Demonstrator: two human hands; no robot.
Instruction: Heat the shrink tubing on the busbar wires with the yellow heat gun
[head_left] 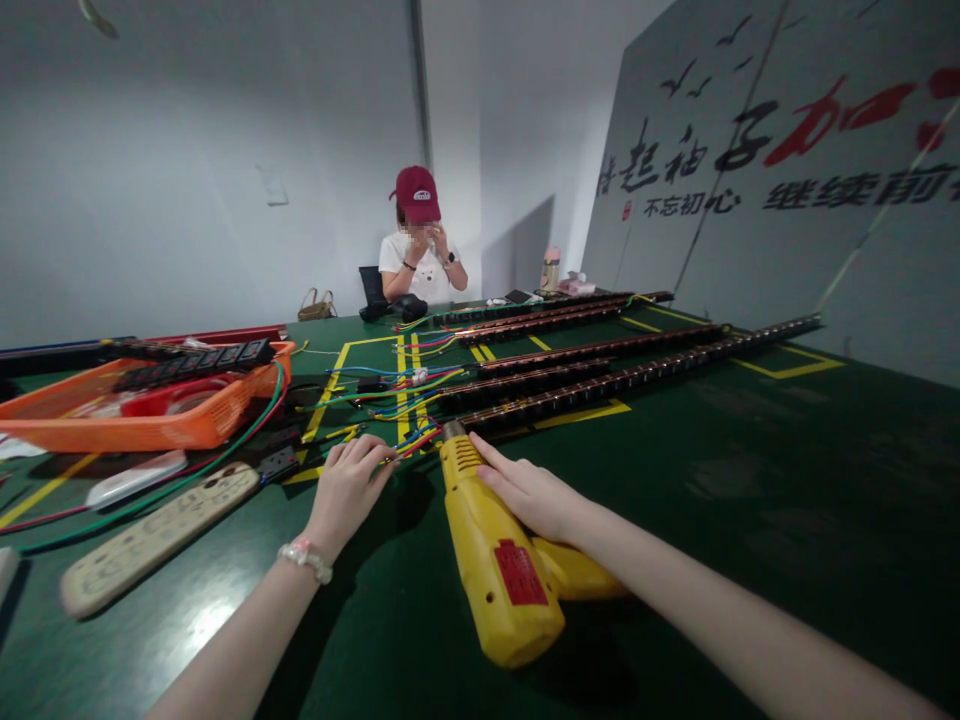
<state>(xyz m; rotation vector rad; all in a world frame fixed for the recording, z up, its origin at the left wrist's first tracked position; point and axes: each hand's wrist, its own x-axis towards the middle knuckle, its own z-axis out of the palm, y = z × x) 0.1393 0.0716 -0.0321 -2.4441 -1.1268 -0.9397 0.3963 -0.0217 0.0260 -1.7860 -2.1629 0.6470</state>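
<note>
My left hand [349,490] pinches the ends of a bundle of thin coloured wires [420,440], with red, blue and yellow strands showing. A yellow heat gun [499,560] lies under my right hand [529,495], whose fingers are closed against its barrel; the far fingers are hidden. Its metal nozzle points away from me, close beside the wires. Just beyond the nozzle, these wires lead toward the near end of a long dark strip [637,370] with copper-coloured edges. More strips of this kind lie behind it, with coloured leads at their left ends.
On the left stand an orange basket [202,430] holding black parts and a beige power strip [161,540] with cords. Yellow tape [585,415] marks the green table [750,520]. Across it sits a person in a red cap [420,195], near a pink bottle [551,270].
</note>
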